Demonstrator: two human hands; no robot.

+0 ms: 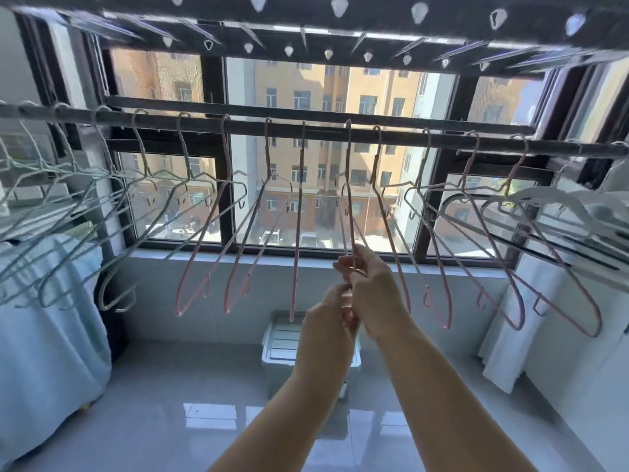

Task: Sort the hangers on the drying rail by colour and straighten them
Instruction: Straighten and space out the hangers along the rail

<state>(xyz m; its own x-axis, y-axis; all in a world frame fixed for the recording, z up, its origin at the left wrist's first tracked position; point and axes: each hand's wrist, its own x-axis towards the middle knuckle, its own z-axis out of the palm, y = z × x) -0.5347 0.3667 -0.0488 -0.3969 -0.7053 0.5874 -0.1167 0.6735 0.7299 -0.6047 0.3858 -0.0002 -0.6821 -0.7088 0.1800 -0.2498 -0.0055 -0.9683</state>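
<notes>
A dark rail [391, 135] runs across in front of the window [340, 97]. It carries a row of wire hangers, each hooked over it. The grey hangers [186, 151] are bunched at the left end and lean at a slant. The pink hangers [298, 233] fill the middle and the right part, spaced apart. A few white hangers [558, 195] crowd the far right end.

Both hands are on one pink hanger, the held hanger [350, 199], which hangs from the middle of the rail and is seen edge-on. The right hand [371, 284] is the upper one and pinches the hanger's wires between its fingertips. The left hand [326, 318] is just below and touching it, with its fingers curled round the hanger's lower end.

A clear plastic box [282, 338] stands on the tiled floor [204, 386] below the hands, against the wall under the window. Its lid is on, and its contents cannot be made out. A pale blue cloth [51, 301] covers something bulky at the left. A white cloth [503, 335] hangs at the right. A second dark rack [306, 15] with a row of holes spans the top.
</notes>
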